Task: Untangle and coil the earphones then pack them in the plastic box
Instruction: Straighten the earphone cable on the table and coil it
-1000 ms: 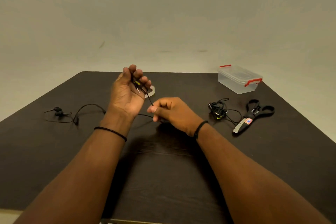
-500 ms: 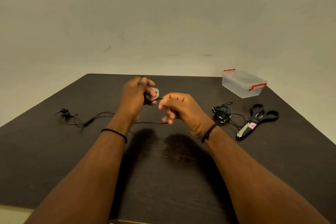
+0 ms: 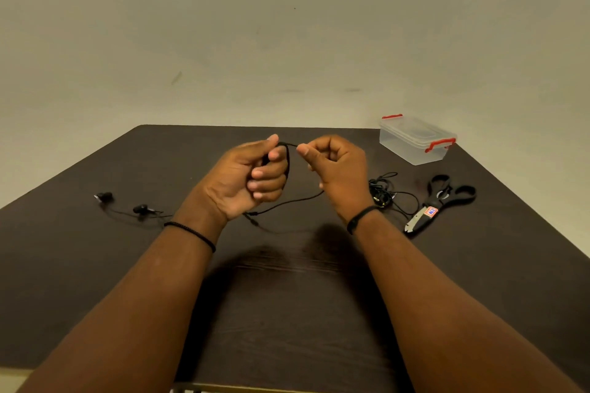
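One head-worn camera looks forward and down, close over the table point(image 3: 134, 281) toward the wall point(image 3: 287, 25)

Two earphone sets point(image 3: 287, 201) point(image 3: 381, 190), one plastic box point(image 3: 415, 143), one scissors point(image 3: 442, 201).

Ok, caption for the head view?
Left hand and right hand coiling thin black earphone cable above dark wooden table.

Dark wood-grain table point(image 3: 287, 313), fairly matt finish. Clear glossy plastic box point(image 3: 412, 145) is fitted with red clips. Matt black earphone cable point(image 3: 287, 202); scissors point(image 3: 442, 201) handled in black plastic, blades look metal.
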